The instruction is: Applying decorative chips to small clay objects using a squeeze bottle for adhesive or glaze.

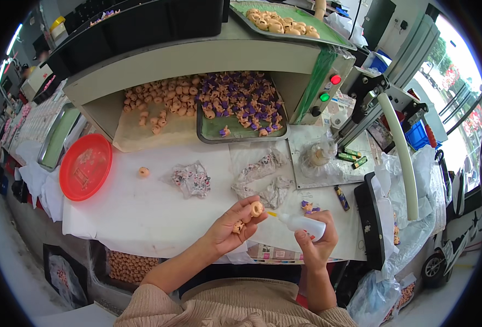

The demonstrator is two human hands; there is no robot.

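My left hand (222, 231) pinches a small peach-coloured doll head (257, 209) between thumb and fingers, its round hole turned up. A second small peach piece (238, 226) is tucked in the same palm. In my right hand (321, 245) is a white squeeze bottle (305, 225), tilted left. Its thin yellow nozzle (272, 213) points at the doll head, close to its rim; I cannot tell if they touch. Beyond the bottle lie small purple-and-peach doll bodies (309, 207). A single doll head (143, 172) rests on the white-covered table farther left.
Crumpled plastic bags (192, 180) lie mid-table. Behind, under a grey housing (197, 57), are loose doll heads (164, 95) and a metal tray (213, 140) of purple-clad bodies. A red basin (102, 144) stands left; a lever press (399, 152) and black bin (367, 218) stand right.
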